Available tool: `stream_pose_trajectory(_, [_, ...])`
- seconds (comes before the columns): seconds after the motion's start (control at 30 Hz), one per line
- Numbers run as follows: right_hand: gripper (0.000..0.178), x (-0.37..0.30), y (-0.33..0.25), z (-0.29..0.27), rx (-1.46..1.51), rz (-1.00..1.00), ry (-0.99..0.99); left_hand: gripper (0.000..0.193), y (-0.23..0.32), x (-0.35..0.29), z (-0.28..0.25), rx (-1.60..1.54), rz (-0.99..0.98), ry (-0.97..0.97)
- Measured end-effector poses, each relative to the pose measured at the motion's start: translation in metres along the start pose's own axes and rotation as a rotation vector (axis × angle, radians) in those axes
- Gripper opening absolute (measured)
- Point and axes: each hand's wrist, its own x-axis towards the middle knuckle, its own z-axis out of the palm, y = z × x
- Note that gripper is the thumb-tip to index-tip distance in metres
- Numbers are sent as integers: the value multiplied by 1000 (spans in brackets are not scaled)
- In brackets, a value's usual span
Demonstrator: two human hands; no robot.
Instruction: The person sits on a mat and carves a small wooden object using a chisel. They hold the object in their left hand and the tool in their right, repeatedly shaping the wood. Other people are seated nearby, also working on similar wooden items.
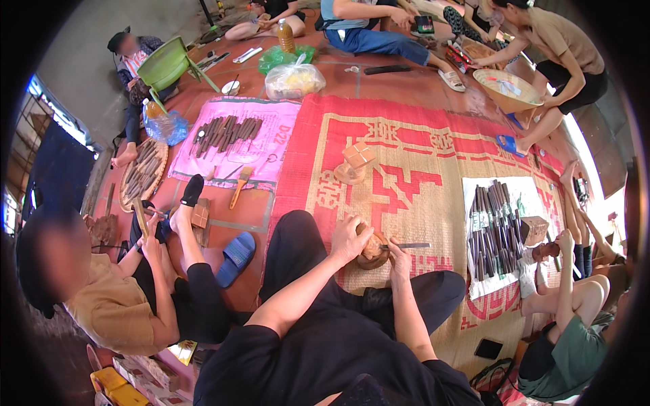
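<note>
Low in front of me, between my knees, is a rounded brown wood carving [373, 256]. My left hand [351, 238] is closed around its upper left side. My right hand [399, 261] presses against the carving's right side, its fingers closed on a slim carving chisel [416, 245]. The chisel lies nearly level, one end pointing right and the other meeting the wood; the exact contact is hidden by my fingers. Farther out on the mat sits a pale wooden block [359, 154] with lines marked on it, resting on or against another carved wooden piece [349, 173].
A red and straw mat [413, 145] spreads before me. Rows of chisels [494, 230] lie on a white cloth at right, more tools [227, 133] on a pink sheet at left. A brush [240, 186] and blue slipper [236, 259] lie nearer. Several people sit close on both sides.
</note>
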Motion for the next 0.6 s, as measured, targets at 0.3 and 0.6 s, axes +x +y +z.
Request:
stream_pose_trajectory(0.3, [41,-6,8,9,75,-151,-117,22,0,3,2,-4,-20,-11])
stream_pose_trajectory(0.6, [43,2,15,-4,107,-101,-118,29,-6,3,4,3,-9,-1])
